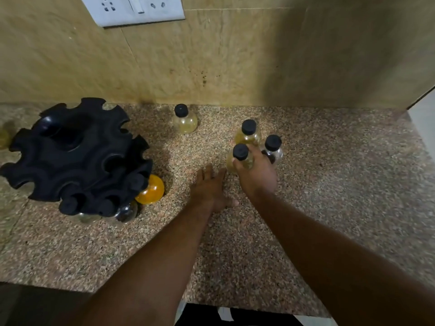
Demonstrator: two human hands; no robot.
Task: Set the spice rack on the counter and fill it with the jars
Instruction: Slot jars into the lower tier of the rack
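Note:
A round black spice rack stands on the speckled counter at the left. Three jars hang in its near slots: an orange one and two clear ones. My right hand is wrapped around a black-capped jar of yellowish contents. Two more capped jars stand just behind it, one yellowish, one with dark contents. A lone yellowish jar stands near the wall. My left hand lies flat on the counter with fingers spread, holding nothing.
A tiled wall rises behind the counter, with a white socket plate at the upper left. The counter's front edge runs near the bottom. Another yellowish object shows at the far left edge.

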